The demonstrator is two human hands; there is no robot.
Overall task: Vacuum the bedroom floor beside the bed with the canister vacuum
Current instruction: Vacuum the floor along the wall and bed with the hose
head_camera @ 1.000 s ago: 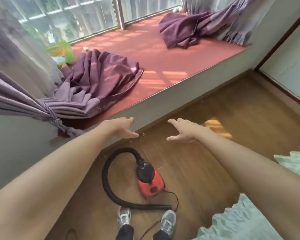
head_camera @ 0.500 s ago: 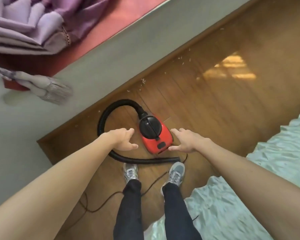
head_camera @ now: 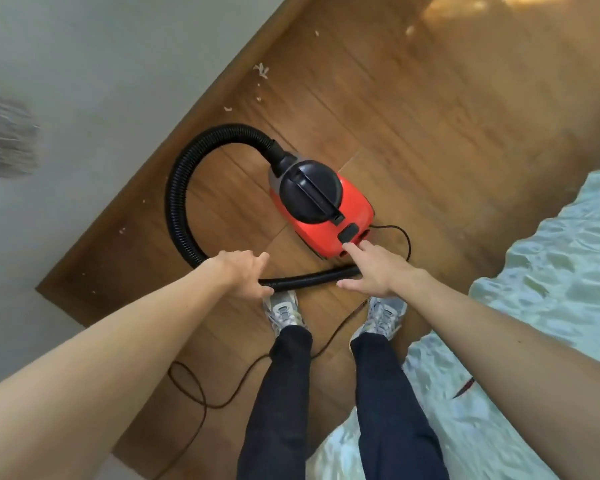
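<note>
Between grey wall (head_camera: 84,81) and bed (head_camera: 551,306): wood floor (head_camera: 430,133), vacuum (head_camera: 355,209), debris (head_camera: 261,71).

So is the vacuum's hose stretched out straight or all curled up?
Curled up. The black hose leaves the red vacuum, loops round on the wooden floor and comes back beside it.

Red-and-black canister vacuum (head_camera: 321,209) upright on the wooden floor (head_camera: 430,133), black hose (head_camera: 175,202) looped leftward.

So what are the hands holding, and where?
Left hand grips the black hose where its curve straightens; right hand holds nothing, pointing at the red vacuum.
</note>
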